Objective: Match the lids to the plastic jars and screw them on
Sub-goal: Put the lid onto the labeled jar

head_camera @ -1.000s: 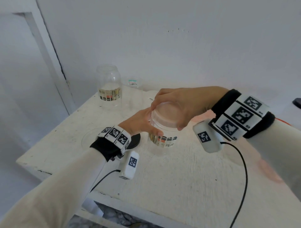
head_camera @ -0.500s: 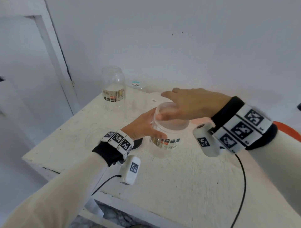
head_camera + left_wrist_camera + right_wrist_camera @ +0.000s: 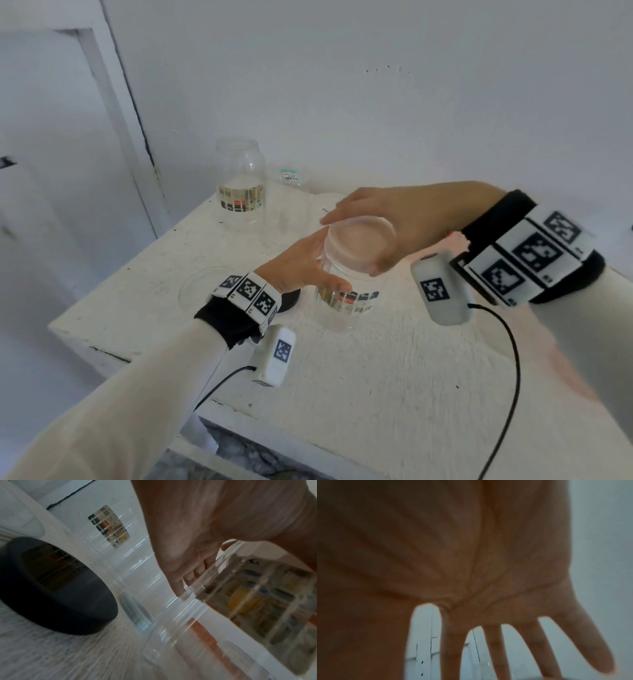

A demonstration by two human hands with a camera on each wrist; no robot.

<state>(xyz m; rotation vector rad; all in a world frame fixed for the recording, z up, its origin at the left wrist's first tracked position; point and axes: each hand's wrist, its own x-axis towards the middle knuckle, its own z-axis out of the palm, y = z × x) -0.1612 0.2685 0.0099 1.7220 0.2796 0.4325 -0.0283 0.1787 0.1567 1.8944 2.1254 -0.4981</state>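
The label (image 3: 108, 526) of the jar (image 3: 109, 536) beyond the left hand (image 3: 197, 536) reads "Seale"; the other labels and the barcode sticker (image 3: 288, 175) are too blurred to read

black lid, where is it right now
In the head view the black lid lies on the white table, mostly hidden behind the left hand, just left of the jar that hand grips. The left wrist view shows it whole.

1. You see a white surface (image 3: 376, 394) with small dark specks and rough paint.
2. You see a plain white wall (image 3: 342, 85) behind it.
3. You see a white door frame (image 3: 120, 102) on the left, with a dark crack beside it.
4. You see grey speckled floor (image 3: 233, 455) below the front edge.
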